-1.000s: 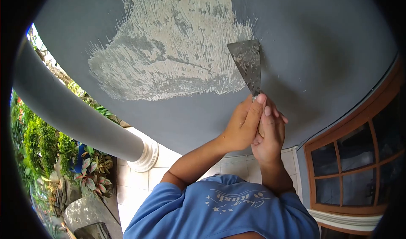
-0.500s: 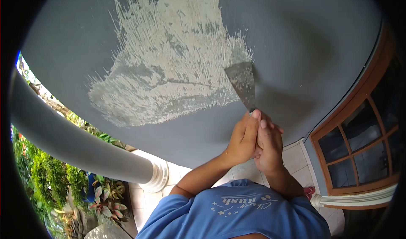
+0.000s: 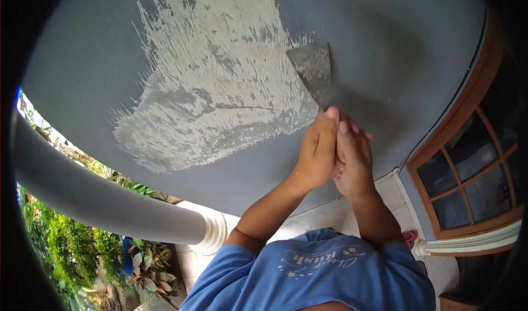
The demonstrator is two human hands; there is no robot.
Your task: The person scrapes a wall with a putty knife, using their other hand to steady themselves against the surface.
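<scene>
Both hands are wrapped around the handle of a scraper [image 3: 312, 69], whose wide metal blade is smudged with grey-white residue. The blade lies against the grey wall, along the right edge of a rough whitish patch [image 3: 220, 85] where the paint is off. My left hand [image 3: 318, 151] closes on the handle from the left, its thumb up near the base of the blade. Pressed against it from the right is my right hand [image 3: 355, 160], also closed. Between them the handle is mostly hidden.
A round grey column [image 3: 110, 184] stands at left, with green plants [image 3: 71, 234] beyond it. At right is a brown-framed window [image 3: 467, 184]. Pale floor tiles [image 3: 324, 217] lie below the wall, and a red item [image 3: 409, 238] rests on them near the right arm.
Both hands have pushed the scraper upward along the wall. The blade now sits higher on the patch's right edge, where paint has come away. The view has shifted slightly.
</scene>
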